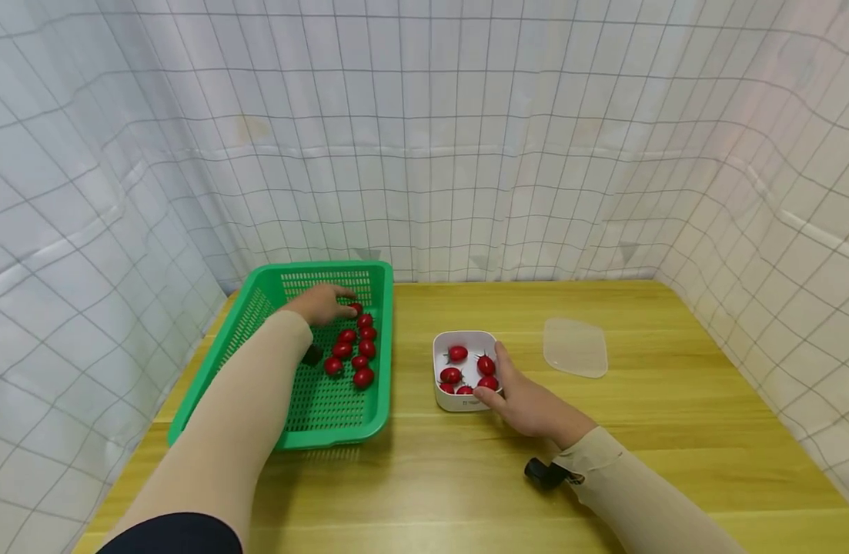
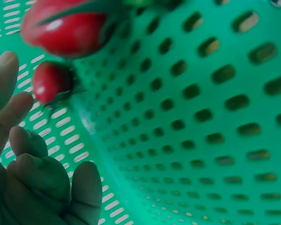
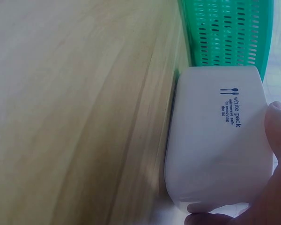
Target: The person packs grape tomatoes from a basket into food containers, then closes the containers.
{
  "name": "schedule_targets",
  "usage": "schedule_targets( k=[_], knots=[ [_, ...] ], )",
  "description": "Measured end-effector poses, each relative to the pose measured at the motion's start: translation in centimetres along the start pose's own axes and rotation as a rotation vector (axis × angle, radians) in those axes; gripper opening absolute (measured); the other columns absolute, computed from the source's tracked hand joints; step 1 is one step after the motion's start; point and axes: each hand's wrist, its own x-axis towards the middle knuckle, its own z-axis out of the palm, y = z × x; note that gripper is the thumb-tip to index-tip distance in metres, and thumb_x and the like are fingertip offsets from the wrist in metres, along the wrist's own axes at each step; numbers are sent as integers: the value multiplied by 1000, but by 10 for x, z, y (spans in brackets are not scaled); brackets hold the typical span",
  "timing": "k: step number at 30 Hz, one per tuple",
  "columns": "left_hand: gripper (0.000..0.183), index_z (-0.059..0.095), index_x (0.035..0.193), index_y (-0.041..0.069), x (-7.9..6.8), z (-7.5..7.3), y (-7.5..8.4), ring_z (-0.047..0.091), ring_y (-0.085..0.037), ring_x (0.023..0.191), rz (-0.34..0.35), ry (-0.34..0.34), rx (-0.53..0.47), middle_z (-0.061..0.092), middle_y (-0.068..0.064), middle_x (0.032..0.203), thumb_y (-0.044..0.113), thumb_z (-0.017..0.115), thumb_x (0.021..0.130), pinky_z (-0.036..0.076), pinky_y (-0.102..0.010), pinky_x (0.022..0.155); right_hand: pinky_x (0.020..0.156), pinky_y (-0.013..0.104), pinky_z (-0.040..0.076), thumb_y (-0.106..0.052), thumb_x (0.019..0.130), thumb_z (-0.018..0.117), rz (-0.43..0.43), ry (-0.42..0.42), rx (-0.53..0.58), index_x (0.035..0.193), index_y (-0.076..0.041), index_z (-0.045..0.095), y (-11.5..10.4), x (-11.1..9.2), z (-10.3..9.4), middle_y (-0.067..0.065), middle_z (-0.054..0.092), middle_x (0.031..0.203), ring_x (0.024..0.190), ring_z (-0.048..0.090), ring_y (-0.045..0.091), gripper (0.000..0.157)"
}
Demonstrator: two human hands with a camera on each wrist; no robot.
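Note:
My left hand (image 1: 320, 304) reaches into a green plastic basket (image 1: 385, 354), thumb and forefinger extended beside a cherry tomato (image 1: 355, 308) near the far end. In the left wrist view, that hand's fingertips are close to a red tomato (image 2: 48, 83), the other fingers partly bent. Several more cherry tomatoes (image 1: 342, 350) with green stems lie on the basket floor. A small white square container (image 1: 459, 402), printed "white pack" on its side, stands right of the basket with several tomatoes inside. My right hand (image 1: 531, 404) grips its right side, thumb at the front rim.
A translucent lid (image 1: 575, 348) lies flat on the wooden table (image 1: 452, 485), to the right of the container. White grid-patterned curtains (image 1: 424, 154) enclose the back and sides of the table.

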Motion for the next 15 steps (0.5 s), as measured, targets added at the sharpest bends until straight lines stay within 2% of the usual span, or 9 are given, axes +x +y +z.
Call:
schedule_targets(
  k=[4, 10, 15],
  knots=[
    [49, 58, 151, 13, 3, 5, -4, 37, -51, 151, -9, -11, 28, 47, -24, 161, 35, 61, 108, 33, -66, 122, 131, 57, 19, -49, 110, 51, -1, -3, 11, 166, -3, -17, -1, 1, 0, 19, -5, 177, 163, 15, 38, 100],
    [44, 64, 146, 15, 6, 13, -8, 42, -49, 149, -42, -13, 0, 51, -24, 157, 32, 65, 106, 36, -63, 122, 131, 57, 20, -48, 110, 51, 6, -2, 3, 166, -3, -18, -1, 1, 0, 20, -3, 177, 163, 16, 39, 99],
    [45, 63, 148, 15, 5, 15, -6, 41, -49, 149, -73, -37, -11, 50, -24, 158, 33, 63, 106, 36, -64, 121, 130, 57, 20, -49, 109, 51, 9, 2, 10, 166, -3, -17, -1, 0, 1, 20, -3, 177, 163, 16, 39, 100]
  ],
)
